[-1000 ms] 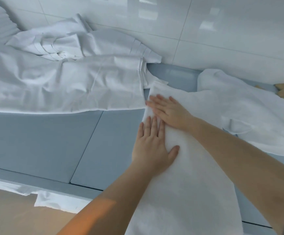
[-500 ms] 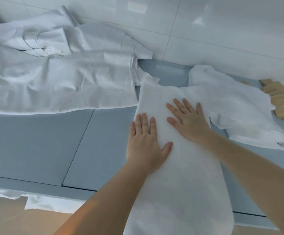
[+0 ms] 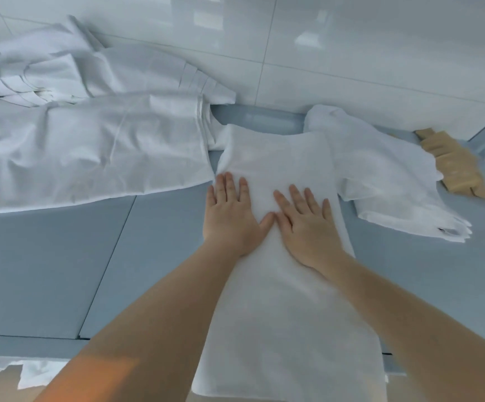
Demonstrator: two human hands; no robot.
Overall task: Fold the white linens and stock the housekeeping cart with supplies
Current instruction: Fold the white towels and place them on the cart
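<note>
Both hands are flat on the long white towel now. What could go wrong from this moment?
The towel hangs over the near edge of the blue table, so it may slide off when the left hand and right hand lift. Its far corner touches the crumpled sheets, which folding might drag.

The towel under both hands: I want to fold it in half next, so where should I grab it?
Probably pinch the two far corners of the towel, reaching forward from the near side. That far edge lies flat and exposed on the table, while the near end hangs off.
</note>
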